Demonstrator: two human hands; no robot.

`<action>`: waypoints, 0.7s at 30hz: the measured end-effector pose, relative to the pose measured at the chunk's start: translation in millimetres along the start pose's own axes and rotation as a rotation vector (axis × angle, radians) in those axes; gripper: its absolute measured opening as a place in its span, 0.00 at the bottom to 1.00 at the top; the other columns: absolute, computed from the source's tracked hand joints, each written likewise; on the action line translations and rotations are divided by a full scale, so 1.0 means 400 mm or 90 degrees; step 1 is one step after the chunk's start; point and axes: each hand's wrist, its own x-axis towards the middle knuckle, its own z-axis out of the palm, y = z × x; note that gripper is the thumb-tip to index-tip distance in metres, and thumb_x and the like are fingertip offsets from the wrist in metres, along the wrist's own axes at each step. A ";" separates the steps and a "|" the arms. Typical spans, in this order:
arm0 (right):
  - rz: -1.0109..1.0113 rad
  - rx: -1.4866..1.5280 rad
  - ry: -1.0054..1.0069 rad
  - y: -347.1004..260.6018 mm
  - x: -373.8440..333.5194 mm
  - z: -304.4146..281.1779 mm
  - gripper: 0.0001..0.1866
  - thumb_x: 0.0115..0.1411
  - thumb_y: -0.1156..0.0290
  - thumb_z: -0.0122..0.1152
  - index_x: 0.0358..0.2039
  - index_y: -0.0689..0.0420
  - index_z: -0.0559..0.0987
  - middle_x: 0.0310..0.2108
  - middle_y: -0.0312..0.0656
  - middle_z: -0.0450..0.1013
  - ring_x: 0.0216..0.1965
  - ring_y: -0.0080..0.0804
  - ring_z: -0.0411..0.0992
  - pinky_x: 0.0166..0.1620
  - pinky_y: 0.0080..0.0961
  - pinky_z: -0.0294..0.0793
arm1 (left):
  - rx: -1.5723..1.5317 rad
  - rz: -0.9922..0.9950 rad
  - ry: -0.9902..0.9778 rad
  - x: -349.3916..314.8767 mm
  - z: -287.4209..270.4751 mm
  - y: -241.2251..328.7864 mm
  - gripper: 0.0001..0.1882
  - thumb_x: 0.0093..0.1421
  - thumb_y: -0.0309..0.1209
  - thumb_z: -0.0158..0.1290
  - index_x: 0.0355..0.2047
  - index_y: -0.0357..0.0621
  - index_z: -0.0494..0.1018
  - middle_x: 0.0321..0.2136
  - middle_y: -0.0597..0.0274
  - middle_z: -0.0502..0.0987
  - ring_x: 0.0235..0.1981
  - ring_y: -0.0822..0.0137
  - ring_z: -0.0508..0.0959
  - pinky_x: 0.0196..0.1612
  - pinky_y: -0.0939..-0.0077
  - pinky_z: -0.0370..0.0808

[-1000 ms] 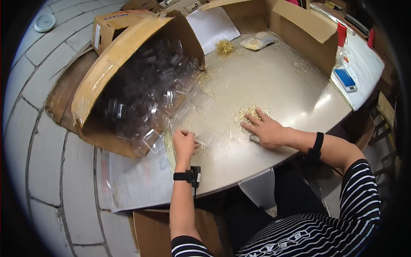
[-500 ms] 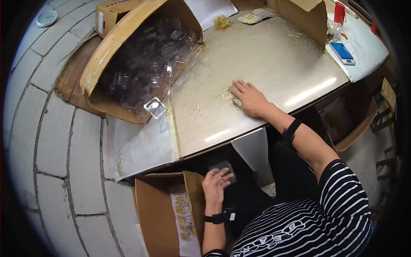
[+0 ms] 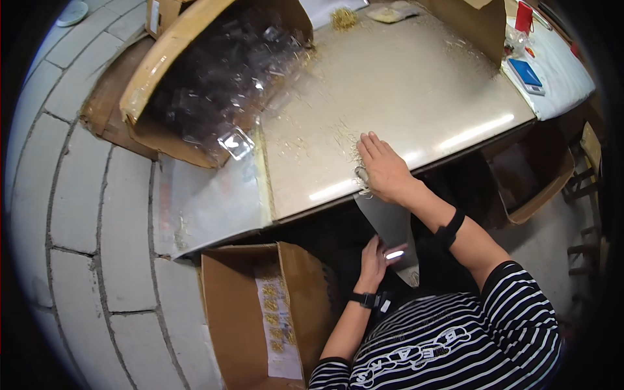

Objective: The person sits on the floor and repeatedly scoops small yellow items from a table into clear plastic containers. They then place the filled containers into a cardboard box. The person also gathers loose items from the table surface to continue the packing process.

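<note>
My right hand point(image 3: 385, 170) lies at the table's front edge with its fingers stretched out, a pale band round its thumb. Thin gold-coloured metal pieces point(image 3: 357, 155), too fine to name surely, gather beside its fingers. Below it a grey sheet chute point(image 3: 385, 218) slopes from the table edge towards my lap. Next to the chute's lower part, my left hand point(image 3: 370, 263) is closed on a small clear plastic box point(image 3: 394, 253), which catches bright light. The fingers' far side is hidden.
A big carton point(image 3: 146, 84) of clear plastic boxes lies tipped at the table's left. An open carton point(image 3: 237, 312) with bagged gold pieces stands below. A gold heap point(image 3: 343, 19) lies at the back, a blue-topped scale point(image 3: 525, 75) at the right.
My right hand has drawn nearer to the table edge, bringing gold pieces to the chute's top. My left hand has moved right with the clear box, over to the chute.
</note>
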 end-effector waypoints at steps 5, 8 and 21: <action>0.009 0.194 0.072 -0.018 -0.104 -0.132 0.25 0.60 0.69 0.50 0.55 0.69 0.64 0.59 0.57 0.59 0.63 0.49 0.55 0.64 0.37 0.55 | 0.007 0.010 -0.019 0.029 0.026 -0.017 0.24 0.68 0.41 0.34 0.53 0.32 0.60 0.47 0.43 0.72 0.44 0.43 0.77 0.27 0.75 0.81; 0.030 0.263 0.126 0.014 -0.171 -0.190 0.22 0.58 0.75 0.53 0.53 0.65 0.68 0.57 0.52 0.63 0.62 0.46 0.57 0.62 0.35 0.59 | -0.007 0.005 -0.047 0.023 0.015 -0.028 0.23 0.68 0.40 0.33 0.53 0.32 0.61 0.46 0.45 0.73 0.42 0.44 0.78 0.27 0.74 0.81; 0.069 0.445 -0.043 0.064 -0.387 -0.165 0.18 0.49 0.86 0.53 0.43 0.63 0.75 0.41 0.51 0.73 0.43 0.49 0.73 0.46 0.34 0.73 | 0.028 0.050 -0.010 0.054 -0.067 -0.087 0.21 0.68 0.38 0.34 0.49 0.32 0.64 0.43 0.49 0.75 0.38 0.58 0.80 0.35 0.69 0.81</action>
